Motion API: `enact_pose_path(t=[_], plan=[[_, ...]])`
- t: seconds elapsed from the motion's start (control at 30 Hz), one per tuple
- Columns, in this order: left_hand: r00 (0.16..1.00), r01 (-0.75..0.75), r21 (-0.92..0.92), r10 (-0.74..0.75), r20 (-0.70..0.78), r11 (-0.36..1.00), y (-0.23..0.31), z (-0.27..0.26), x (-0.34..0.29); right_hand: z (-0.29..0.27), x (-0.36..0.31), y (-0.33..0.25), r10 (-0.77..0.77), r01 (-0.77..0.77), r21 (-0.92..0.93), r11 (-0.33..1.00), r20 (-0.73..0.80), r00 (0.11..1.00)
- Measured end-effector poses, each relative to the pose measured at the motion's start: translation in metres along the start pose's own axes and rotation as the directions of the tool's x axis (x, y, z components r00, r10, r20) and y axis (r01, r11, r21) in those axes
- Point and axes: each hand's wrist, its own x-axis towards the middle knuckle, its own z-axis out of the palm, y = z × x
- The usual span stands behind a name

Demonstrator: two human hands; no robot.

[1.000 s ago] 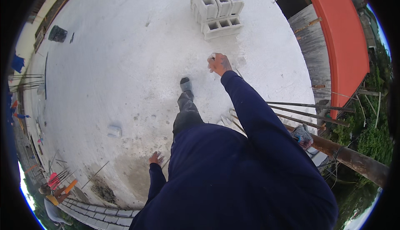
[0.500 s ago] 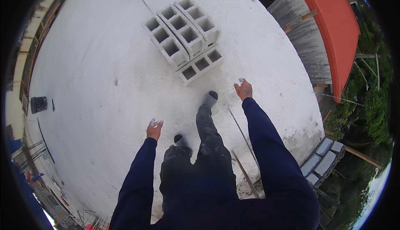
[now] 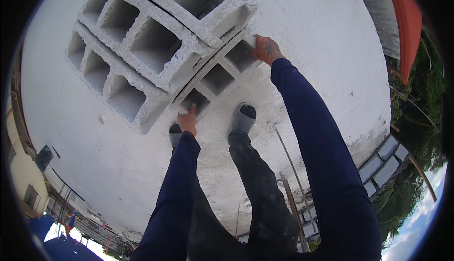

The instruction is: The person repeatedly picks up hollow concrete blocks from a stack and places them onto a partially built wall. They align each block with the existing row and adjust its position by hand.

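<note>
A grey concrete block (image 3: 235,78) with three square hollows lies at my feet, against the near ends of several like blocks. My right hand (image 3: 266,50) is closed round its right end, fingertips over the rim of the hollow there. At the left end, my left hand (image 3: 187,120) grips the rim, one digit pointing into the hollow and the other fingers mostly hidden. Just beyond stand the left block (image 3: 153,113), the middle block (image 3: 183,74) and the right block (image 3: 231,23), side by side with their hollows facing up.
Whitish concrete floor (image 3: 312,86) spreads around the blocks. My shoes (image 3: 243,118) are close to the near block. A thin rod (image 3: 291,159) lies right of my legs. At the floor's right edge is a low block wall (image 3: 385,166); a dark bucket (image 3: 44,158) sits far left.
I have come closer and bent over the blocks, which now look much larger. Both hands, empty before, have reached forward onto the two ends of the near block.
</note>
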Motion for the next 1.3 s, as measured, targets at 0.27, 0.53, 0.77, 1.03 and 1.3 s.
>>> enact_pose_path(t=[0.27,0.53,0.77,1.03,1.3], plan=[[0.999,-0.026,-0.181,0.029,0.012,0.983,-0.004,-0.007,-0.002,-0.005,-0.029,-0.003,0.110,-0.109,0.030,0.994,-0.045,0.993],[0.927,-0.255,0.114,0.210,0.311,0.960,-0.003,-0.143,-0.108,-0.009,-0.295,-0.036,0.539,-0.471,0.376,0.798,-0.095,0.837],[0.555,-0.753,0.287,0.337,0.760,0.591,0.078,-0.251,-0.267,-0.027,-0.642,-0.213,0.947,-0.604,0.763,0.231,-0.033,0.321],[0.134,-0.978,0.123,0.056,0.989,0.170,0.034,-0.197,-0.452,0.027,-0.873,-0.341,0.956,-0.423,0.865,-0.268,0.185,-0.227],[0.127,-0.984,0.074,-0.338,0.933,-0.165,-0.175,-0.075,-0.642,0.154,-1.051,-0.362,0.671,-0.043,0.834,-0.550,0.410,-0.617]])
